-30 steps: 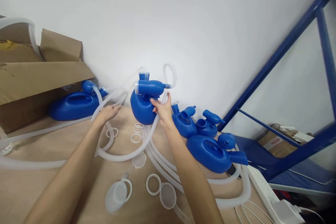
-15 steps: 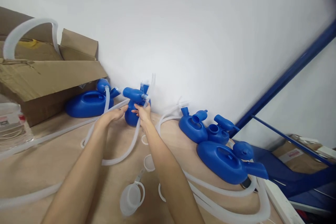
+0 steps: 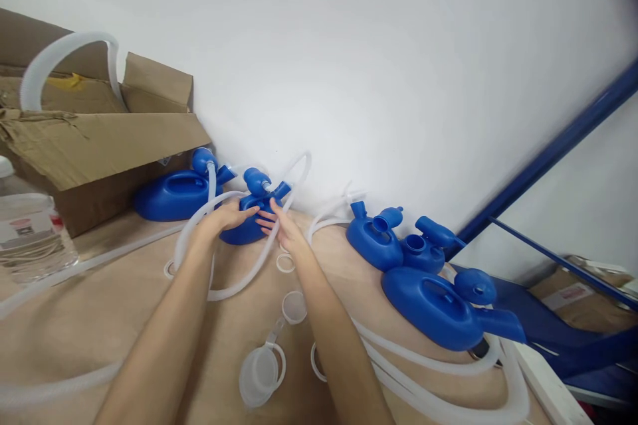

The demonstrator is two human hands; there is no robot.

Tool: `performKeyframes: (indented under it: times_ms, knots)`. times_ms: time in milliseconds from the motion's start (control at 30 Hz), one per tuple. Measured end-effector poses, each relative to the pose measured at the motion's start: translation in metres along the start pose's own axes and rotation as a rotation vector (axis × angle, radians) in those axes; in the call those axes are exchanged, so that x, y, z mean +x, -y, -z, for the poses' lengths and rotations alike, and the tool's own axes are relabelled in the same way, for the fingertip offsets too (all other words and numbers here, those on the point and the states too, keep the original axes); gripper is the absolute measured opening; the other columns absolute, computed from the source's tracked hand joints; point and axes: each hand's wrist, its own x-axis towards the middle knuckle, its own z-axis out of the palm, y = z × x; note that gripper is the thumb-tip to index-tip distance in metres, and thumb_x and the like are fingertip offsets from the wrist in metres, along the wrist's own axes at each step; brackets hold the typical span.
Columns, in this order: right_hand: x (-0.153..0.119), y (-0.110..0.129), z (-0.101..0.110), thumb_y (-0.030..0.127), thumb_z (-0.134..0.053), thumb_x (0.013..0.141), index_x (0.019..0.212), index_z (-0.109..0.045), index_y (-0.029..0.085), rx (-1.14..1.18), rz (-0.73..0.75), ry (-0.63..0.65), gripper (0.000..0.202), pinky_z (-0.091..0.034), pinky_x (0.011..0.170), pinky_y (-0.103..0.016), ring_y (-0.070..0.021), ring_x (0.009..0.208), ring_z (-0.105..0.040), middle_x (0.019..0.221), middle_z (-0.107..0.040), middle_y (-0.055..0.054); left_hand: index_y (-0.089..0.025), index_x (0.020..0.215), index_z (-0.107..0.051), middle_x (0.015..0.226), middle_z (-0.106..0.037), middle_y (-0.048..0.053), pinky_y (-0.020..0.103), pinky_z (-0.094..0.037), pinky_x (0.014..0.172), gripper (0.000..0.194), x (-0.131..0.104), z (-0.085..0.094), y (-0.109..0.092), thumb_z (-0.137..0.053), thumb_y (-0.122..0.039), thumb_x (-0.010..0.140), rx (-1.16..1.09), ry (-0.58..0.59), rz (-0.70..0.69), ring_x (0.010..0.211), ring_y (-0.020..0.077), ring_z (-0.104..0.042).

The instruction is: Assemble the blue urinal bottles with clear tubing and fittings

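A blue plastic bottle stands near the wall between my hands, with a blue spout piece on top. A clear tube loops from it, past my right hand. My left hand touches the bottle's left side, its thumb stretched toward the right. My right hand is at the bottle's right side with its fingers spread; whether it touches the bottle is hard to tell. To the left, another blue bottle with a tube stands beside the cardboard box.
The open cardboard box and a clear water bottle stand at the left. Several blue bottles lie at the right near a blue metal frame. White rings and a clear cap lie in front, among tubes.
The blue bottle has turned and tilted, its narrow neck now pointing right. My right hand has loosened from it and its fingers have spread. The view has shifted slightly left.
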Motion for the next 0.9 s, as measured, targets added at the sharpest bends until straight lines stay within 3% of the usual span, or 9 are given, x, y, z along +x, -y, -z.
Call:
performKeyframes:
  times_ms: [100, 200, 333, 433, 533, 633, 733, 800, 900]
  knots:
    - [-0.009, -0.005, 0.041, 0.088, -0.034, 0.09, 0.128, -0.063, 0.017, -0.225, 0.037, -0.047, 0.085, -0.059, 0.085, -0.04, -0.0286, 0.11, -0.072, 0.119, -0.074, -0.017, -0.02, 0.142, -0.061, 0.148, -0.059, 0.016, 0.057, -0.045, 0.115, 0.061, -0.006, 0.009, -0.007, -0.065, -0.059, 0.095, 0.092, 0.063, 0.034, 0.136, 0.0354, -0.057]
    - [-0.026, -0.017, 0.071, 0.082, 0.001, 0.095, 0.134, -0.065, 0.016, -0.465, 0.141, -0.022, 0.101, -0.044, 0.113, -0.048, -0.0297, 0.143, -0.051, 0.144, -0.063, -0.018, -0.024, 0.144, -0.063, 0.159, -0.052, 0.014, 0.052, -0.037, 0.123, 0.081, -0.014, 0.018, -0.018, -0.067, -0.075, 0.08, 0.156, 0.128, 0.011, 0.148, 0.0428, -0.045]
    - [-0.051, -0.034, 0.083, 0.072, -0.026, 0.104, 0.135, -0.068, 0.019, -0.828, 0.256, 0.191, 0.074, -0.014, 0.128, -0.057, -0.0313, 0.156, -0.031, 0.156, -0.054, -0.017, -0.029, 0.149, -0.06, 0.163, -0.045, 0.009, 0.052, -0.034, 0.124, 0.094, -0.023, 0.021, -0.035, -0.064, -0.082, 0.073, 0.225, 0.197, -0.05, 0.151, 0.0436, -0.04]
    - [-0.069, -0.035, 0.081, 0.06, -0.047, 0.103, 0.144, -0.062, 0.019, -1.071, 0.3, 0.342, 0.059, -0.003, 0.127, -0.065, -0.0356, 0.16, -0.022, 0.165, -0.042, -0.018, -0.025, 0.149, -0.06, 0.161, -0.047, 0.012, 0.051, -0.034, 0.124, 0.095, -0.025, 0.017, -0.042, -0.063, -0.082, 0.073, 0.28, 0.209, -0.072, 0.152, 0.0433, -0.037]
    - [-0.09, -0.029, 0.08, 0.06, -0.062, 0.097, 0.151, -0.054, 0.022, -1.227, 0.381, 0.505, 0.067, -0.013, 0.128, -0.058, -0.034, 0.157, -0.029, 0.166, -0.04, -0.017, -0.025, 0.15, -0.059, 0.161, -0.046, 0.013, 0.053, -0.032, 0.125, 0.094, -0.026, 0.014, -0.045, -0.061, -0.082, 0.074, 0.321, 0.21, -0.069, 0.154, 0.043, -0.034]
    - [-0.111, -0.02, 0.076, 0.049, -0.069, 0.094, 0.146, -0.058, 0.018, -1.43, 0.614, 0.658, 0.061, -0.035, 0.12, -0.048, -0.0318, 0.137, -0.055, 0.145, -0.063, -0.018, -0.024, 0.152, -0.057, 0.163, -0.044, 0.014, 0.053, -0.032, 0.124, 0.097, -0.026, 0.014, -0.045, -0.06, -0.083, 0.074, 0.342, 0.218, -0.061, 0.155, 0.0428, -0.032]
    - [-0.121, -0.014, 0.06, 0.032, -0.059, 0.1, 0.138, -0.062, 0.016, -1.575, 0.81, 0.556, 0.041, -0.048, 0.104, -0.045, -0.0293, 0.116, -0.064, 0.126, -0.071, -0.016, -0.024, 0.153, -0.056, 0.163, -0.042, 0.015, 0.052, -0.034, 0.124, 0.099, -0.025, 0.012, -0.046, -0.06, -0.083, 0.073, 0.35, 0.224, -0.054, 0.154, 0.0432, -0.034]
    - [-0.117, -0.016, 0.042, 0.035, -0.056, 0.102, 0.135, -0.062, 0.018, -1.585, 0.858, 0.467, 0.037, -0.05, 0.102, -0.045, -0.0291, 0.117, -0.063, 0.132, -0.067, -0.015, -0.024, 0.152, -0.057, 0.163, -0.044, 0.014, 0.053, -0.035, 0.123, 0.099, -0.023, 0.01, -0.047, -0.06, -0.083, 0.072, 0.355, 0.219, -0.055, 0.153, 0.0444, -0.035]
    - [-0.099, -0.028, 0.005, 0.038, -0.054, 0.103, 0.132, -0.062, 0.02, -1.566, 0.86, 0.497, 0.035, -0.051, 0.103, -0.046, -0.0286, 0.119, -0.061, 0.136, -0.066, -0.012, -0.026, 0.151, -0.058, 0.16, -0.049, 0.015, 0.054, -0.036, 0.121, 0.098, -0.021, 0.008, -0.047, -0.061, -0.084, 0.071, 0.374, 0.216, -0.059, 0.152, 0.0459, -0.038]
